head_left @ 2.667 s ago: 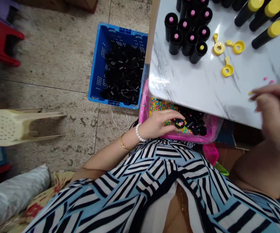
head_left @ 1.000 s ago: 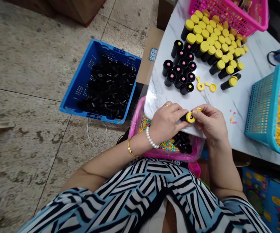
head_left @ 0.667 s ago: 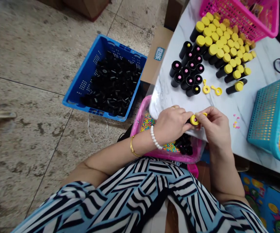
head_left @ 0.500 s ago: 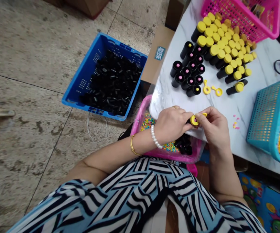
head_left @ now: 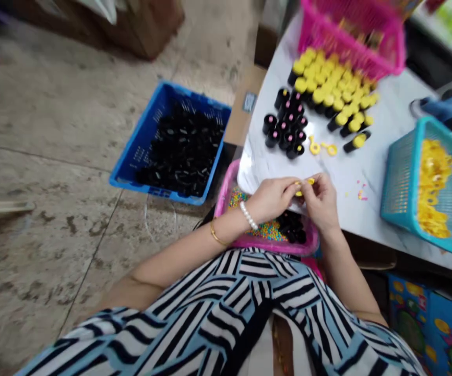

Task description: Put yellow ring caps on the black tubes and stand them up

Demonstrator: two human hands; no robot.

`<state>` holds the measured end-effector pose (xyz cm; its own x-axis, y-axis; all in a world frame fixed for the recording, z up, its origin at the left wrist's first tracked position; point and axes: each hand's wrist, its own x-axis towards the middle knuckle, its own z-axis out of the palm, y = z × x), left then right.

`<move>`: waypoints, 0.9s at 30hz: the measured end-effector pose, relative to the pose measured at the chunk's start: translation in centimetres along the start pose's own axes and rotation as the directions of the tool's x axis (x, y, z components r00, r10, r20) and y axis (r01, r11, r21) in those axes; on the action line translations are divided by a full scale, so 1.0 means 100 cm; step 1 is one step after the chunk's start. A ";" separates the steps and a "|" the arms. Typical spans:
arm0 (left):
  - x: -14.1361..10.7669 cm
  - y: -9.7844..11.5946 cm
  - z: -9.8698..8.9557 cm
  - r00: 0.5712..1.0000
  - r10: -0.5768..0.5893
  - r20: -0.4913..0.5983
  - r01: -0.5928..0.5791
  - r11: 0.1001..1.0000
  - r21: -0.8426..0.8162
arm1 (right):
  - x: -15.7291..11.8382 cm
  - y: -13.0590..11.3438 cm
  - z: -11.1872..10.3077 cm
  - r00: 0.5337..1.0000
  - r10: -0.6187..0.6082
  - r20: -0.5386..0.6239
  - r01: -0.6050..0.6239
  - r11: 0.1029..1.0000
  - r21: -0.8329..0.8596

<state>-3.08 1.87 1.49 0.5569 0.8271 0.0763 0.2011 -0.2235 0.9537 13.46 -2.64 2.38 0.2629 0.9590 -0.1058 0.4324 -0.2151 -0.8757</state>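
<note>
My left hand (head_left: 272, 198), with a pearl bracelet at the wrist, is closed around a small piece with a yellow ring (head_left: 298, 192) at the table's front corner. Fingertips of my right hand (head_left: 321, 199) pinch the same yellow ring from the other side; the piece's body is mostly hidden by fingers. Below both hands is a pink tray (head_left: 222, 194) holding coloured beads (head_left: 270, 231) and black tubes (head_left: 295, 227). Behind the hands, black tubes with pink tips (head_left: 284, 125) stand upright, and beside them lie two yellow ring pieces (head_left: 331, 150).
Many yellow-capped black tubes (head_left: 328, 91) stand before a pink basket (head_left: 351, 39). At right a teal basket (head_left: 400, 183) holds yellow pieces. A blue crate (head_left: 122, 169) of black parts is on the floor at left. Small pink bits (head_left: 361, 191) lie on the table.
The view has shifted, with the table contents appearing lower and further left. Both hands remain together at the yellow ring, and their fingers have moved slightly around it.
</note>
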 end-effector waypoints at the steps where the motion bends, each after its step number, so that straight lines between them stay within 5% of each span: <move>1: -0.002 -0.002 0.002 0.999 0.010 -0.031 -0.009 1.000 0.018 | 0.000 0.001 0.001 1.000 -0.002 -0.006 0.002 1.000 0.025; 6: -0.006 -0.013 0.016 0.965 0.238 -0.113 -0.202 0.943 0.264 | 0.009 0.009 -0.004 1.000 0.020 0.005 -0.020 0.957 0.289; 10: -0.006 -0.012 0.021 0.963 0.214 -0.163 -0.157 0.939 0.305 | 0.023 0.014 -0.025 0.965 0.110 0.238 -0.208 0.874 0.439; 14: -0.003 -0.008 0.016 0.977 0.185 -0.108 -0.146 0.944 0.297 | 0.043 0.005 -0.038 0.873 0.119 0.472 -0.295 0.901 0.319; 16: -0.003 -0.007 0.015 0.977 0.188 -0.097 -0.152 0.943 0.296 | 0.046 -0.004 -0.038 0.847 0.103 0.521 -0.227 0.957 0.180; 19: -0.004 -0.010 0.015 0.981 0.170 -0.095 -0.137 0.949 0.284 | 0.038 -0.012 -0.032 0.910 -0.002 0.414 0.014 1.000 -0.027; 24: 0.000 -0.014 0.014 0.994 0.102 -0.046 -0.082 0.943 0.322 | 0.010 -0.001 -0.020 0.939 -0.098 0.330 0.095 0.995 0.026; 27: 0.000 -0.013 0.012 0.998 0.059 0.005 -0.057 0.926 0.374 | 0.001 -0.007 -0.027 0.926 -0.191 0.325 0.253 0.954 -0.162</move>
<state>-2.36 1.49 -0.07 0.5715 0.8100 0.1312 0.4565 -0.4467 0.7695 15.51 -2.86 4.22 -0.1192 0.9893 -0.0843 0.6185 0.0075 -0.7858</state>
